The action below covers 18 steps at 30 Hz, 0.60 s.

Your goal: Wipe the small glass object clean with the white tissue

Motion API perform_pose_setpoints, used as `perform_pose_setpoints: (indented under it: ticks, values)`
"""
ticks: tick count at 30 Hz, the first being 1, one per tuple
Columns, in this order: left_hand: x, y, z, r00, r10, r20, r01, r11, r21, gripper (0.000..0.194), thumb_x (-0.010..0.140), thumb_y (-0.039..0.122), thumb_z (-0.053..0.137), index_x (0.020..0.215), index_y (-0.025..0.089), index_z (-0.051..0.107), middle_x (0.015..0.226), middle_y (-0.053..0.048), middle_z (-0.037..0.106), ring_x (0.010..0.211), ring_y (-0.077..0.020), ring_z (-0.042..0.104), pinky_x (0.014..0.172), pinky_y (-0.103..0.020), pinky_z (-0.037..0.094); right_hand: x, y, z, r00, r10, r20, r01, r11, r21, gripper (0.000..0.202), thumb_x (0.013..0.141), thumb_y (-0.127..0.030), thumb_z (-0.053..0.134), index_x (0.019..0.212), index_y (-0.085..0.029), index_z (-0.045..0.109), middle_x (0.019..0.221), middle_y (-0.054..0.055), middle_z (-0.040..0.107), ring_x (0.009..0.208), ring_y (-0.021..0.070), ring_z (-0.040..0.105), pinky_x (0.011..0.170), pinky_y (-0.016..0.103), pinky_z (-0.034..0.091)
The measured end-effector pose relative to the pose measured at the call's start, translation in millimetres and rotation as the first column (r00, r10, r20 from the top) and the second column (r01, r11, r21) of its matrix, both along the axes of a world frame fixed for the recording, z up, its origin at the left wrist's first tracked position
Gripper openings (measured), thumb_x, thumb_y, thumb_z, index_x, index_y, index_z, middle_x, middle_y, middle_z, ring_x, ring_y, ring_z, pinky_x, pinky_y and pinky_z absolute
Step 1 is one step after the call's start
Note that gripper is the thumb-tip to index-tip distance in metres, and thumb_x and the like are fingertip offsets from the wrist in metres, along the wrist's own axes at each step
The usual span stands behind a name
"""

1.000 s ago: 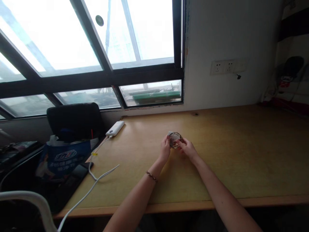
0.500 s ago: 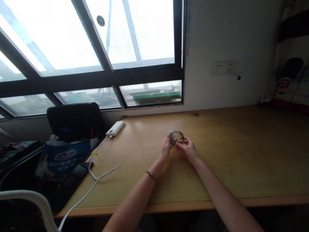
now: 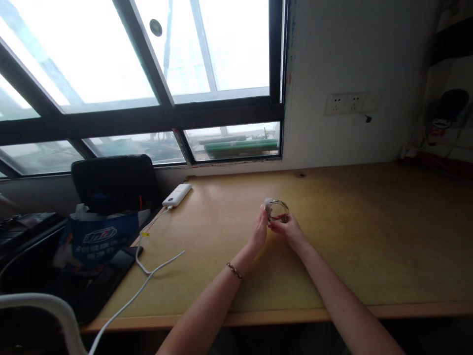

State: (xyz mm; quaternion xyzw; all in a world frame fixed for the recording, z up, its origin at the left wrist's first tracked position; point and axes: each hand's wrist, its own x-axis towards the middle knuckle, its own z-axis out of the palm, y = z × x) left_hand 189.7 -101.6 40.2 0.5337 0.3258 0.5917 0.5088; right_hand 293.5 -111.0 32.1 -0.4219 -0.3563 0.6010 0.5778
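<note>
Both hands are gripping a small coiled ring of wire (image 3: 277, 211) just above the middle of the wooden desk (image 3: 369, 236): the left hand (image 3: 259, 230) is pinching its left edge, the right hand (image 3: 290, 229) is grasping it from below. A white power bank (image 3: 176, 195) and white cable (image 3: 148, 276) are lying well apart to the left, beside a blue bag (image 3: 96, 239)

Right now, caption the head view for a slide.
Both hands, left and right, hold a small coil above the desk.
</note>
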Motion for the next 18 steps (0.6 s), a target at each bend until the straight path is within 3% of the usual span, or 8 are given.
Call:
perform_pose_setpoints:
  ticks: [3,8,14,18]
  values:
    - [-5,0,3.3,0.996,0.041,-0.085,-0.033,0.995,0.099,0.046,0.082,0.045,0.034,0.115,0.016,0.048,0.120,-0.007,0.050,0.113,-0.0203,0.043,0.099,-0.035,0.028,-3,-5,5.0,0.998,0.045,-0.045,-0.048,0.997,-0.057,0.046,0.049,-0.025,0.075,0.081,-0.018,0.044,0.069,0.001,0.062,0.049,0.0129,0.059,0.045,0.022,0.048]
    - [-3,0,-1.4,0.982,0.077,-0.171,-0.055,0.991,0.124,0.045,0.084,0.043,0.033,0.121,0.019,0.043,0.125,-0.006,0.046,0.116,-0.0197,0.039,0.100,-0.035,0.027,-4,-5,4.8,0.982,-0.006,-0.187,-0.005,0.998,-0.060,0.049,0.050,-0.021,0.074,0.089,-0.022,0.044,0.065,-0.003,0.061,0.045,0.0117,0.058,0.042,0.021,0.047]
    - [1,-11,5.5,0.952,0.084,-0.295,-0.021,0.977,0.213,0.043,0.083,0.038,0.037,0.122,0.020,0.042,0.128,-0.005,0.042,0.119,-0.0199,0.035,0.101,-0.033,0.025,-2,-2,2.6,0.922,-0.066,-0.382,0.054,0.998,-0.041,0.045,0.051,-0.018,0.073,0.083,-0.022,0.041,0.065,-0.004,0.062,0.056,0.0132,0.061,0.052,0.024,0.050]
    - [4,-13,5.3,0.969,0.078,-0.234,-0.045,0.989,0.141,0.043,0.083,0.039,0.038,0.120,0.019,0.044,0.121,-0.006,0.049,0.112,-0.0207,0.043,0.096,-0.034,0.032,-4,-3,3.7,0.922,-0.088,-0.377,0.104,0.994,0.022,0.045,0.053,-0.021,0.072,0.085,-0.022,0.041,0.071,-0.003,0.062,0.064,0.0145,0.062,0.061,0.027,0.052]
